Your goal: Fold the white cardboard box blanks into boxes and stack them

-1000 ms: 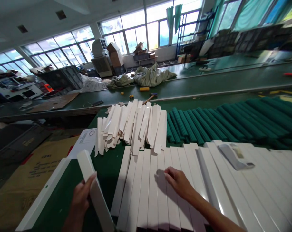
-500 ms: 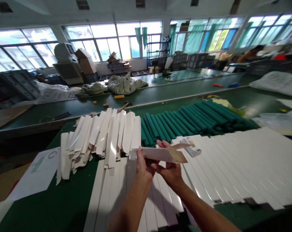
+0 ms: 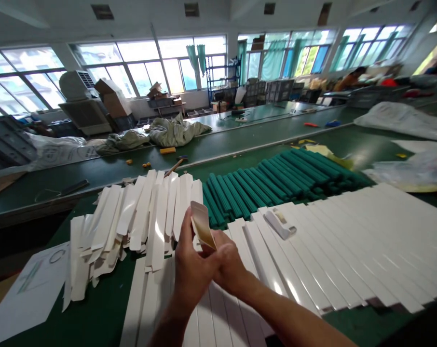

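Observation:
A narrow white carton (image 3: 202, 222) is held up over the boxes, with its open end and a raised flap showing its tan inside. My left hand (image 3: 188, 272) is wrapped around its left side, thumb upright along the edge. My right hand (image 3: 230, 262) closes on it from the right, its fingers partly hidden behind the left hand. Below both hands lies a row of long white boxes (image 3: 151, 299). To the left is a pile of flattened white cartons (image 3: 131, 207); dark green ribbed tubes (image 3: 262, 180) are stacked behind.
A tape dispenser (image 3: 280, 224) rests on the wide spread of white boxes (image 3: 370, 241) at right. A printed sheet (image 3: 34, 284) lies at the left on the green table. Beyond are a hammer (image 3: 175, 166), a yellow block (image 3: 168, 150), crumpled sacking (image 3: 177, 131) and clear plastic (image 3: 414, 171).
The carton has swung from lying crosswise to pointing its open end upward at me. Both hands have shifted left and now sit closer together on it. The view has turned slightly right.

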Action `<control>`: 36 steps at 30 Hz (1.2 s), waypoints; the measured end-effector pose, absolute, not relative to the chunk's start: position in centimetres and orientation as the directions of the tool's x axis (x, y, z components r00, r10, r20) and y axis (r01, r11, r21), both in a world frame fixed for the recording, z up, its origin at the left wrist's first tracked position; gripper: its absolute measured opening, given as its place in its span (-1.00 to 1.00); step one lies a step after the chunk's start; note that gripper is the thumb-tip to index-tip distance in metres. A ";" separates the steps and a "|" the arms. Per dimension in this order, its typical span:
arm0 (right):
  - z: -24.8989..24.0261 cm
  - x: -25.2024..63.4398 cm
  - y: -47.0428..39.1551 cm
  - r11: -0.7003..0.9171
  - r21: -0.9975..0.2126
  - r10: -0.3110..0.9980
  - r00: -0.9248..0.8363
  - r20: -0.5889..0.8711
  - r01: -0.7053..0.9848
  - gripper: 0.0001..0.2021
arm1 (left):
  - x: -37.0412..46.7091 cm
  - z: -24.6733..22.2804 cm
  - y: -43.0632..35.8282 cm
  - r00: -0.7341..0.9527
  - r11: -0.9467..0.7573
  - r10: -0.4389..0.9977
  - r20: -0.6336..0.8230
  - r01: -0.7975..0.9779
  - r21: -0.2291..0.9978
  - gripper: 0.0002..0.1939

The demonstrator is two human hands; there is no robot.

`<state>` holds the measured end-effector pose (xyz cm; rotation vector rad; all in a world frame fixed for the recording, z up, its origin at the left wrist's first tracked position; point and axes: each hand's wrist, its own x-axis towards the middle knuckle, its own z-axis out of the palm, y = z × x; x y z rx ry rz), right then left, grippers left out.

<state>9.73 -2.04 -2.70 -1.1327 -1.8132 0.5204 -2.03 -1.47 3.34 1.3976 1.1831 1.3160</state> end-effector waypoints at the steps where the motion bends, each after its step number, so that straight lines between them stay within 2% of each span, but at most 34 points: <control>1: -3.0 9.8 -1.6 0.540 -0.704 0.841 -0.260 0.475 0.462 -0.59 | -2.1 3.6 -1.0 -0.050 -0.162 0.985 0.167 0.090 0.983 0.10; 3: -3.7 11.4 -0.1 0.581 -0.683 0.810 -0.400 0.429 0.443 -0.56 | -2.6 3.7 0.1 -0.148 -0.127 0.979 0.142 0.106 0.986 -0.01; 5: -4.6 14.1 2.2 0.453 -0.650 0.886 -0.390 0.252 0.610 -0.63 | -3.2 3.7 1.2 -0.233 -0.113 0.963 0.135 0.102 0.988 -0.05; 6: -5.2 15.6 3.6 0.301 -0.593 0.952 -0.276 0.135 0.747 -0.67 | -3.4 3.6 1.7 -0.262 -0.114 0.956 0.135 0.097 0.989 -0.05; 7: -5.9 16.8 5.3 0.107 -0.487 0.994 -0.100 0.040 0.867 -0.67 | -3.5 3.4 2.0 -0.285 -0.122 0.948 0.143 0.091 0.988 -0.05; 8: -6.7 17.8 6.9 -0.027 -0.396 1.000 0.029 0.000 0.918 -0.63 | -3.4 3.1 2.3 -0.299 -0.140 0.941 0.159 0.084 0.987 -0.06; 10: -8.4 18.8 10.1 -0.145 -0.259 0.989 0.144 -0.024 0.955 -0.49 | -2.8 2.2 2.5 -0.297 -0.188 0.933 0.203 0.079 0.979 -0.07; 12: -10.1 18.7 12.7 -0.094 -0.187 0.995 0.085 -0.051 0.978 -0.32 | -1.9 1.2 2.4 -0.301 -0.239 0.920 0.251 0.077 0.968 -0.08; 14: -11.5 18.4 14.5 -0.012 -0.126 0.994 -0.001 -0.105 0.992 -0.23 | -1.2 0.6 2.2 -0.297 -0.284 0.907 0.298 0.089 0.955 -0.06; 16: -12.3 18.3 15.7 0.057 -0.083 0.986 -0.069 -0.152 0.995 -0.30 | -0.9 0.4 1.9 -0.270 -0.316 0.902 0.337 0.117 0.941 0.00; 19: -12.5 18.8 16.7 0.152 -0.054 0.972 -0.159 -0.175 0.987 -0.61 | -0.9 0.8 1.8 -0.200 -0.358 0.900 0.388 0.174 0.918 0.08; 21: -12.2 19.2 17.1 0.210 -0.054 0.961 -0.217 -0.170 0.976 -0.68 | -1.1 1.1 2.0 -0.150 -0.409 0.882 0.446 0.224 0.885 -0.01; 23: -11.7 19.6 17.2 0.243 -0.067 0.955 -0.250 -0.156 0.968 -0.68 | -1.3 1.3 2.3 -0.105 -0.461 0.858 0.502 0.271 0.845 -0.20; 25: -11.2 19.9 17.1 0.243 -0.095 0.958 -0.254 -0.136 0.965 -0.72 | -1.4 1.4 2.6 -0.102 -0.480 0.845 0.526 0.292 0.827 -0.35; 27: -10.6 20.4 17.0 0.214 -0.145 0.968 -0.229 -0.101 0.966 -0.70 | -1.5 1.4 2.8 -0.130 -0.477 0.839 0.528 0.289 0.830 -0.39; 30: -9.5 21.6 16.9 0.142 -0.265 0.989 -0.149 -0.009 0.954 -0.64 | -1.7 1.5 2.9 -0.163 -0.474 0.832 0.531 0.292 0.831 -0.41; 36: -7.7 24.7 15.9 -0.017 -0.564 0.976 0.137 0.172 0.826 -0.60 | -2.2 2.5 3.6 -0.235 -0.506 0.761 0.605 0.368 0.780 -0.49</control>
